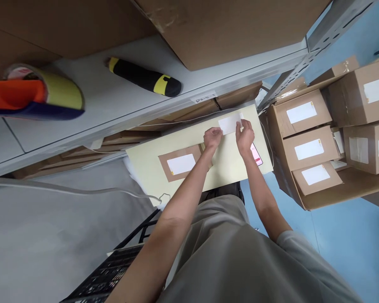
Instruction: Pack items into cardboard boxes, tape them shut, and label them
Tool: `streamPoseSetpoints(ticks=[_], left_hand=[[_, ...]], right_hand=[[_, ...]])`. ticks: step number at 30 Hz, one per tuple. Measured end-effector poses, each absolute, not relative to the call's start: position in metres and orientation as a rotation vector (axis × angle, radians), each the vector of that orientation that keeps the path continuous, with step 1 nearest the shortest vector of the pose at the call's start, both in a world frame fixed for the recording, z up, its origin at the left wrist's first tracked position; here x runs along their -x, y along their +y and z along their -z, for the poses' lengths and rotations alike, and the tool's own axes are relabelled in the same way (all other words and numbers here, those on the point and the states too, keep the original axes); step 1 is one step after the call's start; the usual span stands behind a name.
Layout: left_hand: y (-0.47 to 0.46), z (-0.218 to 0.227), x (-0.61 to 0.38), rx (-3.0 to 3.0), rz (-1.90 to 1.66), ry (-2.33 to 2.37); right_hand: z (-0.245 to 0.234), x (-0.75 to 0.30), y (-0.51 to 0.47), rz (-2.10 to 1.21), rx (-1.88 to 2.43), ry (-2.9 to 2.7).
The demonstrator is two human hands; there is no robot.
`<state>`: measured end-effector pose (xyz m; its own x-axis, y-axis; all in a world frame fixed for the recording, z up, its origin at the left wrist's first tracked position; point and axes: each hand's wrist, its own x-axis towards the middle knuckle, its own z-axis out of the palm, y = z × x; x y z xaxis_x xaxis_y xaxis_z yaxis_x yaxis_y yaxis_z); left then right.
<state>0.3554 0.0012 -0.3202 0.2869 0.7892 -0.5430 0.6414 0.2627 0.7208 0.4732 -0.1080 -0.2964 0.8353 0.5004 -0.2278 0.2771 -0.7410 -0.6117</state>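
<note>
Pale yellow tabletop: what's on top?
A white-labelled cardboard box, partly behind the left forearm; a phone, partly behind the right forearm. Anything under the white slip between the left hand and right hand is hidden.

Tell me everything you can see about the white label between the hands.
The label is thin, white and roughly rectangular, and looks like paper; no print can be made out. The left hand pinches its lower left corner, and the right hand partly covers its right end. It's over the table's far side; whether it touches the surface is unclear.
</note>
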Motion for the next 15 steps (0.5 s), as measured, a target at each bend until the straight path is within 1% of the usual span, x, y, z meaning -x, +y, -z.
streamPoseSetpoints(ticks=[5, 9, 12, 15], left_hand=[[-0.001, 0.308, -0.363, -1.332, -0.237, 1.373], [0.003, 0.296, -0.369, -1.232, -0.357, 1.311], [0.021, 0.291, -0.361, -1.299, -0.422, 1.460], [0.044, 0.292, -0.347, -1.360, -0.423, 1.642]], right_hand=[[0.289, -0.465, -0.103, -0.532, 2.421, -0.682], [0.277, -0.447, -0.101, -0.615, 2.314, -0.982], [0.274, -0.436, -0.099, -0.694, 2.219, -1.160], [0.282, -0.440, -0.088, -0.714, 2.297, -1.053]])
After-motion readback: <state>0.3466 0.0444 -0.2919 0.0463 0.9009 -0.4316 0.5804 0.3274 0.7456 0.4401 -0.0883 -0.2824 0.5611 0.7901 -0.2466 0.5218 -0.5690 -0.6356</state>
